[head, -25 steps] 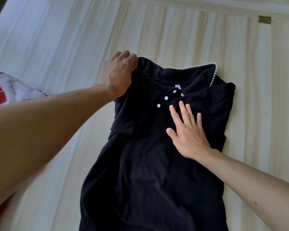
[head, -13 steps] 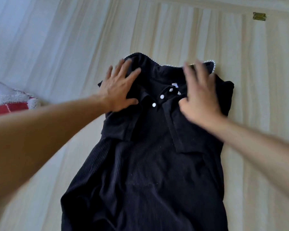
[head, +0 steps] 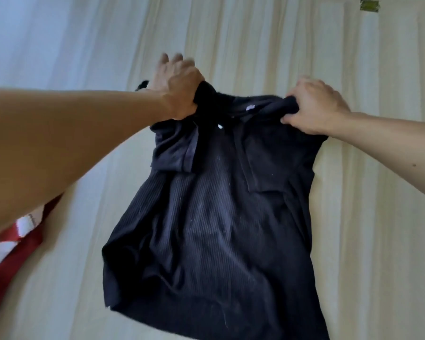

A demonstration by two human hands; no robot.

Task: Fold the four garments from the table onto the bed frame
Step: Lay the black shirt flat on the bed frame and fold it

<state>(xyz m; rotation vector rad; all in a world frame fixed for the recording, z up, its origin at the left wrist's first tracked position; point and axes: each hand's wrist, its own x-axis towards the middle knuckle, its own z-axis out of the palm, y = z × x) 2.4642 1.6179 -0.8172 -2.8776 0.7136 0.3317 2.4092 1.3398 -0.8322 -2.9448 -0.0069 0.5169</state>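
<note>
A black ribbed garment (head: 214,217) with white buttons lies on the pale wooden bed frame (head: 368,217), both sleeves folded inward over its front. My left hand (head: 177,89) grips the garment's top left shoulder, fingers curled round a bunch of fabric. My right hand (head: 314,104) grips the top right shoulder the same way. The upper edge is lifted off the boards and the collar is hidden in the bunched cloth. The lower hem runs out of view at the bottom.
A red and white garment (head: 8,251) lies at the left edge, partly behind my left forearm. A small green tag (head: 369,6) sits on the boards at the top right. Bare wooden boards surround the black garment.
Both hands went from lying flat on the garment's chest and collar to gripping its two shoulders. The top edge has come up off the boards.
</note>
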